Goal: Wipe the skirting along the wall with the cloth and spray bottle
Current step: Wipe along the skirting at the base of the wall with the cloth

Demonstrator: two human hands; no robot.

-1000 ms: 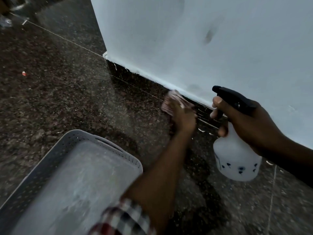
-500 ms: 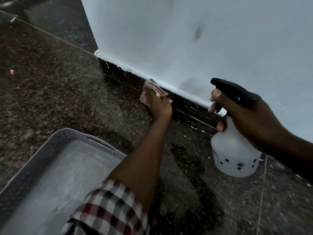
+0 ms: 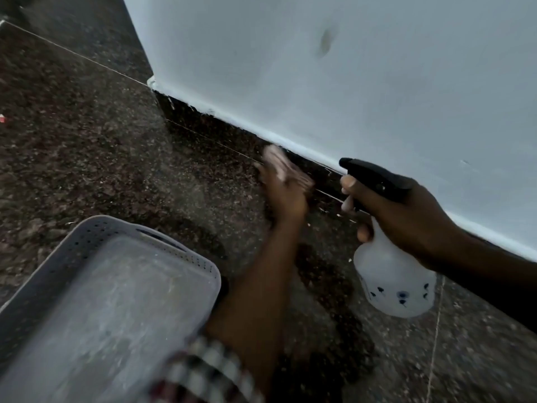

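Observation:
The dark speckled skirting [image 3: 215, 128] runs along the foot of the pale wall [image 3: 348, 68], from its corner down to the right. My left hand [image 3: 286, 193] presses a checked cloth [image 3: 279, 162] against the skirting; both are blurred by motion. Just to the right, my right hand [image 3: 406, 219] grips a white spray bottle [image 3: 392, 274] by its neck, a finger on the trigger. The bottle's black nozzle [image 3: 372, 175] points left toward the cloth.
A grey perforated plastic basket [image 3: 87, 237] sits on the dark granite floor [image 3: 72, 126] at the lower left, beside my left forearm. Small bits of debris lie on the floor, with a darker patch under my arm.
My left hand has slid the cloth to the right along the skirting, back toward the spray bottle. The right hand keeps the bottle in much the same place.

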